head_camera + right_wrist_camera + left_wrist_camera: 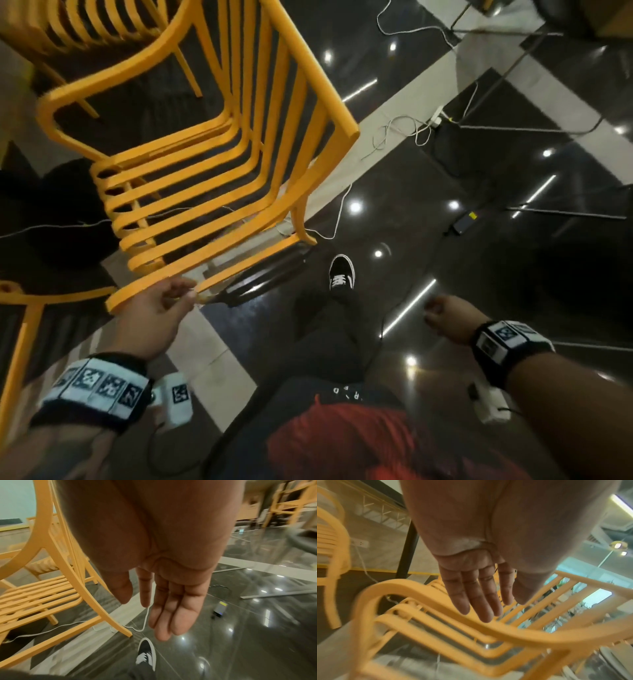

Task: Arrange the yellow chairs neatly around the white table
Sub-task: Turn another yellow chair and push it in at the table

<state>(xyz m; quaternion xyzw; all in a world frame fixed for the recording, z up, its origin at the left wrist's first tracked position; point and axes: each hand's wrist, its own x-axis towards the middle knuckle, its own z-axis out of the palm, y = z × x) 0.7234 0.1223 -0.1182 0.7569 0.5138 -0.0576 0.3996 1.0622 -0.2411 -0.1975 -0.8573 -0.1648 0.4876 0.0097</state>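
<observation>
A yellow slatted chair stands ahead on the left, blurred by motion. My left hand reaches to its near rail, fingertips at the rail's edge. In the left wrist view the left hand has straight fingers spread just over the chair's curved armrest and grips nothing. My right hand hangs free to the right, away from the chair. The right wrist view shows the right hand relaxed and empty, with the chair to its left. A pale surface at the far left may be the table.
A second yellow chair stands behind the first and part of a third sits at lower left. White cables, a power strip and a dark device lie on the glossy dark floor. My shoe is near the chair's leg.
</observation>
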